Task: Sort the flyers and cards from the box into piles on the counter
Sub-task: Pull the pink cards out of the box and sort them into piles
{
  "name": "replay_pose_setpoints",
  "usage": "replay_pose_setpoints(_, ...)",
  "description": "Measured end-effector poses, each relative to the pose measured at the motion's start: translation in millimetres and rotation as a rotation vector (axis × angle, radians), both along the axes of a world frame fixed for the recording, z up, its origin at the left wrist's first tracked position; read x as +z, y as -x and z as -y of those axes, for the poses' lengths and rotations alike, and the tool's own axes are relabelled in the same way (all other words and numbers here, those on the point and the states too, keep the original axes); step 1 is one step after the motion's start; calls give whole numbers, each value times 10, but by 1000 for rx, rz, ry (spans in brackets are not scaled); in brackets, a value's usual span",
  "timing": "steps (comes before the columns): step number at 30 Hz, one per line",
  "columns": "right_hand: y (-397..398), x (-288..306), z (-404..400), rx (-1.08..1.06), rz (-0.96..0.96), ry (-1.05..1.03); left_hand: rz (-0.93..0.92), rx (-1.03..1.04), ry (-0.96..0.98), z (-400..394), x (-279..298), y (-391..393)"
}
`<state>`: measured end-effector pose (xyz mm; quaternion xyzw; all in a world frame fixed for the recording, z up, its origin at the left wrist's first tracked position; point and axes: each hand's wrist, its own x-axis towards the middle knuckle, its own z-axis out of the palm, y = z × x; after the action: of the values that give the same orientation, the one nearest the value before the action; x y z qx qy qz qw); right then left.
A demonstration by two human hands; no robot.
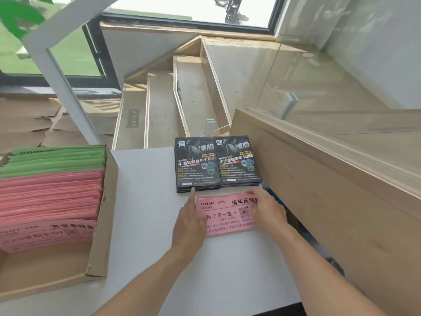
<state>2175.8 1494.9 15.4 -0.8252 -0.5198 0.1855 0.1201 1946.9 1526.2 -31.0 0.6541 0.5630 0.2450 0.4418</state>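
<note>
Lying flat on the white counter (145,201), a small stack of pink flyers (224,214) printed in black characters with a QR code sits just in front of two side-by-side stacks of black flyers (217,164). The left hand (188,226) presses its left edge with fingers straight; the right hand (270,210) rests curved over its right edge. A cardboard box (102,224) at left holds pink and green sheets.

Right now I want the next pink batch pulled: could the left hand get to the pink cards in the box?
Probably yes: the left hand rests on the pink stack, and bare counter lies between it and the open-topped box.
</note>
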Motion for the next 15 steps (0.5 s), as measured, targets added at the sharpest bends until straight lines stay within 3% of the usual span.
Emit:
replay_pose_setpoints(6, -39, -141, 71, -79, 141, -144, -108, -71, -65, 107, 7, -59)
replay_pose_setpoints(11, 72, -267, 490, -153, -104, -129, -85, -19, -96, 258, -16, -5)
replay_pose_setpoints(15, 12, -406, 553, -179, -146, -89, -88, 21, -124, 223, -23, -45)
